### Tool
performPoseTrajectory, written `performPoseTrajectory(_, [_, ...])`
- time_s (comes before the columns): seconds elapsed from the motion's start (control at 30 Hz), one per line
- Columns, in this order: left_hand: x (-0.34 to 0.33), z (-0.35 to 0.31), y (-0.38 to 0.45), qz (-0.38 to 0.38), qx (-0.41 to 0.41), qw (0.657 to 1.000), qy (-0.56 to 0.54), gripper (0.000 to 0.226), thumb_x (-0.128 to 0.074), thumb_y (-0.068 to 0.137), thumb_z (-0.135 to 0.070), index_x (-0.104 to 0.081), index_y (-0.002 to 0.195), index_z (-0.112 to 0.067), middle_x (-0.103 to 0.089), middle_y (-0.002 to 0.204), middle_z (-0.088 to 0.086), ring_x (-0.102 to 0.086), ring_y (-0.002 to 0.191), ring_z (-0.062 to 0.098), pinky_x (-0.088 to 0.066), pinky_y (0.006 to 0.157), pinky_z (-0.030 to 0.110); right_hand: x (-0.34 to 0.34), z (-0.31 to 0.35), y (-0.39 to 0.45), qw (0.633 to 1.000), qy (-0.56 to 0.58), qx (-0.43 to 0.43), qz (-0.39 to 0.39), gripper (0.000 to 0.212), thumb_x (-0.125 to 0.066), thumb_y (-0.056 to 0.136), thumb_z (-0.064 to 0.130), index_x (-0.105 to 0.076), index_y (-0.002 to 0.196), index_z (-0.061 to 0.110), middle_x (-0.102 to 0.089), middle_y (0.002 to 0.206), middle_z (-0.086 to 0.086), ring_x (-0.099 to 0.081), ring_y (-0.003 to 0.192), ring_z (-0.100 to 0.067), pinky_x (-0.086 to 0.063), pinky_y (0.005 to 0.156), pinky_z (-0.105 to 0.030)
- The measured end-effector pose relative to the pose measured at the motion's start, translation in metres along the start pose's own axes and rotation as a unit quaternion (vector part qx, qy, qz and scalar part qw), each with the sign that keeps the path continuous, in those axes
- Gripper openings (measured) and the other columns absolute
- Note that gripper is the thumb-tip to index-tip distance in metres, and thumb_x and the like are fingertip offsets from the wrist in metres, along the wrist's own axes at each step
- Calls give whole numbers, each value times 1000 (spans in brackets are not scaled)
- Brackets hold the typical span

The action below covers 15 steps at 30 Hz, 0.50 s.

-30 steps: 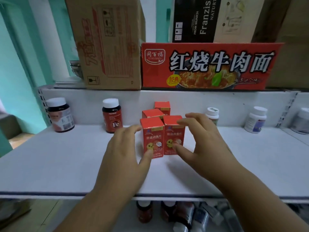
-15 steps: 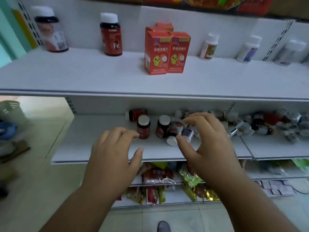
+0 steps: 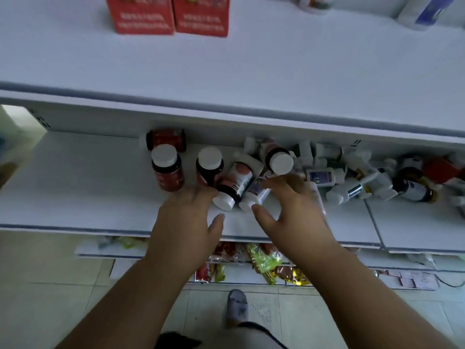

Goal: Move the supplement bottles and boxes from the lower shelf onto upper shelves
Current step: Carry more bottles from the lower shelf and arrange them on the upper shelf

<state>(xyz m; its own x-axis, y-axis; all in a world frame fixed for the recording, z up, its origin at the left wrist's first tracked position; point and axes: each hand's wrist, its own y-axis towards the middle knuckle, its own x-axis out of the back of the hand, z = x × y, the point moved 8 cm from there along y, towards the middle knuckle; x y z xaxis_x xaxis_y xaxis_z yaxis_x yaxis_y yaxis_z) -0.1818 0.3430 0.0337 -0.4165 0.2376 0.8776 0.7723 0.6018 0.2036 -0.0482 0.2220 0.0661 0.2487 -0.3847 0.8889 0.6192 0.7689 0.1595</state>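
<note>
Over the lower shelf [image 3: 88, 197], your left hand [image 3: 186, 222] and right hand [image 3: 289, 212] hover with fingers spread, grasping nothing, either side of two toppled bottles [image 3: 236, 182].

Dim, soft motion blur, wide-angle edge warp.

The dark glossy plastic bottle with a smooth white cap [image 3: 164, 170] stands on the matt white lower shelf [image 3: 75, 197]. Two red cardboard boxes [image 3: 167, 16] look smooth; the pale tiled floor [image 3: 63, 285] has a slight sheen.
</note>
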Motion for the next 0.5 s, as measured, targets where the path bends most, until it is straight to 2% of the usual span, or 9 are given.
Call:
performPoseTrajectory(0.13, [-45,7,12,3,21,999,29,48,-69,81,-38,-59,122,-15,-62,106,10,-60,88,31,-51,70,41,-55,-34,17,995,-2,-25,95,53,-59,88,43,-38,137,42,-41,133,-6,-51,116,-32,-48,90,-37])
performPoseTrajectory(0.23, [-70,13,22,-12,53,998,44,59,-64,83,-50,-52,128,-14,-60,111,11,-59,93,31,-51,74,41,-92,-52,22,988,-39,-36,145,61,-53,91,49,-23,144,48,-17,151,-8,-41,130,-40,-44,101,-41])
performPoseTrajectory(0.3, [-87,19,29,-13,83,996,30,66,-66,82,-55,-48,132,-14,-60,115,11,-59,98,31,-50,80,41,-110,-59,25,990,-28,-35,135,60,-53,91,51,-26,144,47,-5,158,-10,-32,137,-43,-40,107,-44])
performPoseTrajectory(0.4, [-106,28,34,-17,115,993,-22,66,-69,82,-50,-44,134,-19,-61,117,9,-60,100,29,-52,82,42,-122,-63,27,996,-9,-26,80,48,-60,86,42,-42,130,32,-17,154,-18,-43,127,-48,-48,96,-47])
performPoseTrajectory(0.5, [-97,37,25,-36,150,979,-130,59,-71,83,-40,-45,135,-25,-57,122,3,-57,104,21,-49,81,34,-107,-64,22,999,22,-37,24,38,-67,80,23,-51,114,18,-36,138,-15,-53,104,-40,-49,79,-37])
